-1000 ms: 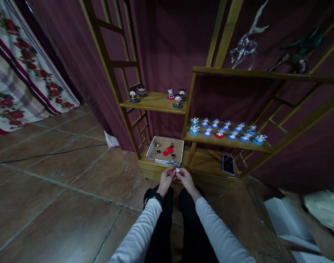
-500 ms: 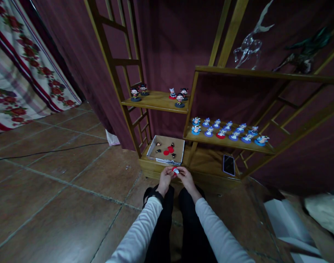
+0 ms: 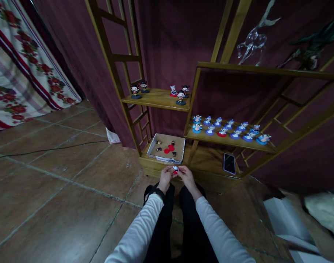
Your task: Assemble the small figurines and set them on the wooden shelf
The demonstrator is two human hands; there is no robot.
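Observation:
Between my two hands is a small figurine (image 3: 176, 169) with a white top and a red base, standing upright. My left hand (image 3: 166, 178) grips it from the left, and my right hand (image 3: 187, 176) pinches it from the right. Just beyond my fingers, a shallow cardboard box (image 3: 152, 149) sits on the lowest shelf. Inside it lie red discs (image 3: 167, 151) and several small dark figurine pieces (image 3: 174, 154). A similar figurine on a red base (image 3: 173, 91) stands on the upper left shelf beside black-haired figurines (image 3: 180, 97).
Two rows of blue, purple and red-based figurines (image 3: 210, 129) fill the right shelf (image 3: 268, 147). Below lies a phone (image 3: 229, 163). A clear glass deer (image 3: 253, 42) and a dark sculpture (image 3: 309, 47) stand on the top shelf. White boxes (image 3: 288, 219) are on the floor at right.
The figurine has been turned in my fingers, from lying tilted with its base at the left to upright with the base below. Both hands stay in nearly the same place.

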